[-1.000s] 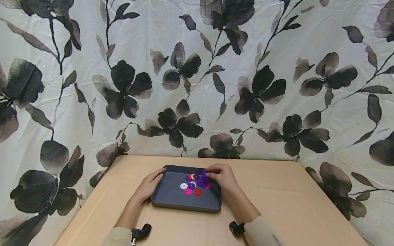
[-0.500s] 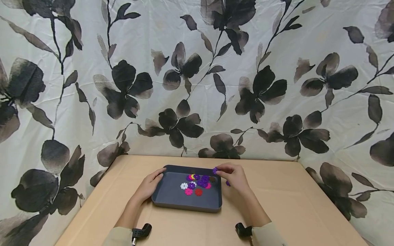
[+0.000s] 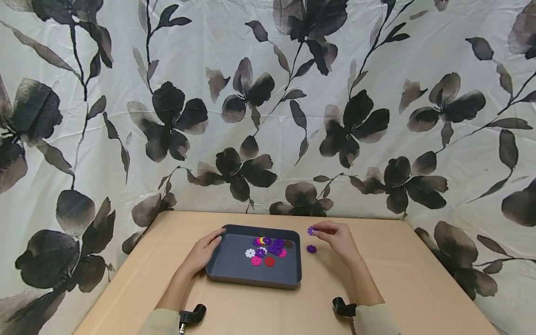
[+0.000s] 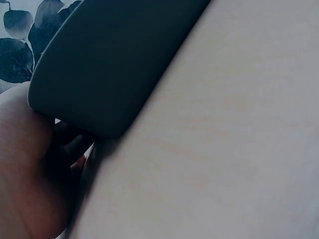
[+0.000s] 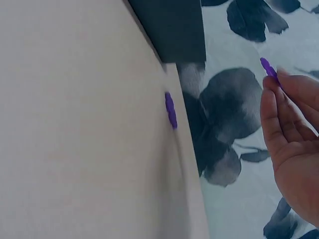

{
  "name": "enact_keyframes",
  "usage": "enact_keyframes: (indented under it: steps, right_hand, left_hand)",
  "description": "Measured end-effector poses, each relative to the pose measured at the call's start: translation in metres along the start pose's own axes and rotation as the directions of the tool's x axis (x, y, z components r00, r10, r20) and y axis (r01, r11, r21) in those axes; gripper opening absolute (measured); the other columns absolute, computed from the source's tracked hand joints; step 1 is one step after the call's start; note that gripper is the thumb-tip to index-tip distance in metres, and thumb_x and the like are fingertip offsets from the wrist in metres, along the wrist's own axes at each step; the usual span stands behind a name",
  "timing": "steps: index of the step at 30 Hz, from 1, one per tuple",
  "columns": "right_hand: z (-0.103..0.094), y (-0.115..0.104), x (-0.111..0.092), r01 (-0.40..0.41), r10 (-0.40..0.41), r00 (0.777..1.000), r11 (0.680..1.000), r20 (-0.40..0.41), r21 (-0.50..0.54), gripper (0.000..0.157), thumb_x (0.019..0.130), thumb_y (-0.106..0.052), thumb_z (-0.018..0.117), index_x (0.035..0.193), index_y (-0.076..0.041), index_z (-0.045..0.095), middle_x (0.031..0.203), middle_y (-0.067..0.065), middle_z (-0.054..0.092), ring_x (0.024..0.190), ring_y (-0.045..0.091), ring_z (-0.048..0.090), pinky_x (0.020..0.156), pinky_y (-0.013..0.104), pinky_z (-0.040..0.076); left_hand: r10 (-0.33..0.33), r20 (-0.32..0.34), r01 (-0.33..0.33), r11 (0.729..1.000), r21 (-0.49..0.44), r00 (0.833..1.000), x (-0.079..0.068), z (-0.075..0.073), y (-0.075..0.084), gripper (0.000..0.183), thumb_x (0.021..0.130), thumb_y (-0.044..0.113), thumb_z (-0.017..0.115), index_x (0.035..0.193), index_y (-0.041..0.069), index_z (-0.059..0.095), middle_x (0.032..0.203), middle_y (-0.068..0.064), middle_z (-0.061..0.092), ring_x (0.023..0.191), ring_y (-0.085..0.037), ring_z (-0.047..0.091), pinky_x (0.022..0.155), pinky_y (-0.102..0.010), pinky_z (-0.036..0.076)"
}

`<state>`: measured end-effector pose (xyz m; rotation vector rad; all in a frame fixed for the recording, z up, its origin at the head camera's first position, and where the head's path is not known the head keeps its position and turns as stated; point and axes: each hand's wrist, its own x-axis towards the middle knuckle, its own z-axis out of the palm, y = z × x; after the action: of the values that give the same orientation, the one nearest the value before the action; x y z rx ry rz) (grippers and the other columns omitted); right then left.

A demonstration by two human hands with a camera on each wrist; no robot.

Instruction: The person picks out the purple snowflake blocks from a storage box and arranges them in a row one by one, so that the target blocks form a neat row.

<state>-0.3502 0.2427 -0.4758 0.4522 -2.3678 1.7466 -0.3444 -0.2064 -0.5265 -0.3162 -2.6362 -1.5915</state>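
My right hand (image 3: 340, 239) pinches a purple flower-shaped disc (image 3: 311, 231) between thumb and fingertips, above the table to the right of the tray. The right wrist view shows this held disc (image 5: 269, 68) edge-on at the fingertips. A second purple flower-shaped disc (image 3: 311, 249) lies on the table just below it. My left hand (image 3: 203, 251) grips the left edge of a dark grey tray (image 3: 238, 274); some fingers reach under the tray (image 4: 99, 64) in the left wrist view. Several flower-shaped discs lie in the tray, among them a white one (image 3: 250, 253), a red one (image 3: 270, 262) and a pink one (image 3: 256, 261).
More purple discs (image 3: 276, 248) overlap in the tray's right half, with a brown disc (image 3: 288, 244) beside them. The tray stands on a light tan table (image 3: 402, 270). A flower-printed cloth (image 3: 293, 139) hangs behind the table's far edge.
My right hand has lifted a purple disc from the tray and carried it right, past the tray's rim. The disc on the table has come into view. My left hand has stayed put.
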Motion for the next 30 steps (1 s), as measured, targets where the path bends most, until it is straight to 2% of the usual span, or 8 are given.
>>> enact_keyframes:
  steps: [5, 10, 16, 20, 30]
  right_hand:
    - [-0.010, 0.011, -0.003, -0.042, 0.044, 0.998, 0.998, 0.042, -0.055, 0.022, 0.092, -0.007, 0.078, 0.112, 0.003, 0.078, 0.114, 0.022, 0.076, 0.101, 0.016, 0.075, 0.086, 0.018, 0.059]
    - [-0.018, 0.021, -0.006, -0.115, 0.120, 0.992, 0.987, 0.039, -0.113, 0.018, 0.092, 0.000, 0.075, 0.109, 0.006, 0.078, 0.109, 0.022, 0.078, 0.096, 0.017, 0.076, 0.083, 0.018, 0.059]
    - [-0.020, 0.027, -0.008, -0.175, 0.183, 0.983, 0.970, 0.031, -0.168, 0.016, 0.091, 0.002, 0.074, 0.106, 0.005, 0.078, 0.103, 0.019, 0.079, 0.095, 0.021, 0.075, 0.081, 0.020, 0.057]
    - [-0.019, 0.030, -0.009, -0.214, 0.223, 0.974, 0.960, 0.031, -0.182, 0.015, 0.090, 0.000, 0.076, 0.104, 0.004, 0.079, 0.102, 0.017, 0.079, 0.094, 0.019, 0.073, 0.082, 0.022, 0.055]
    - [-0.016, 0.041, -0.011, -0.195, 0.206, 0.979, 0.944, 0.011, -0.266, 0.011, 0.090, 0.002, 0.077, 0.101, 0.001, 0.080, 0.101, 0.015, 0.080, 0.097, 0.022, 0.072, 0.083, 0.021, 0.054]
  left_hand:
    - [0.000, 0.004, 0.000, 1.000, -0.002, 1.000, 0.000, 0.000, 0.000, 0.045, 0.113, 0.029, 0.045, 0.156, 0.017, 0.050, 0.164, -0.013, 0.043, 0.156, -0.035, 0.032, 0.128, -0.056, 0.026]
    - [-0.001, 0.006, 0.001, 1.000, -0.008, 1.000, 0.000, 0.000, 0.002, 0.045, 0.113, 0.028, 0.045, 0.156, 0.016, 0.050, 0.164, -0.013, 0.043, 0.156, -0.035, 0.032, 0.128, -0.057, 0.026]
    - [0.001, 0.007, -0.001, 1.000, -0.010, 1.000, 0.000, 0.000, 0.001, 0.045, 0.113, 0.028, 0.045, 0.156, 0.016, 0.050, 0.164, -0.012, 0.043, 0.156, -0.035, 0.032, 0.128, -0.056, 0.026]
    - [0.004, 0.006, -0.004, 1.000, -0.005, 1.000, 0.000, -0.001, 0.001, 0.045, 0.113, 0.028, 0.045, 0.156, 0.016, 0.050, 0.164, -0.013, 0.043, 0.156, -0.035, 0.032, 0.128, -0.056, 0.026]
    - [0.005, 0.010, -0.005, 1.000, -0.004, 1.000, 0.000, 0.000, 0.001, 0.045, 0.113, 0.027, 0.044, 0.156, 0.015, 0.049, 0.164, -0.013, 0.043, 0.156, -0.035, 0.032, 0.128, -0.056, 0.025]
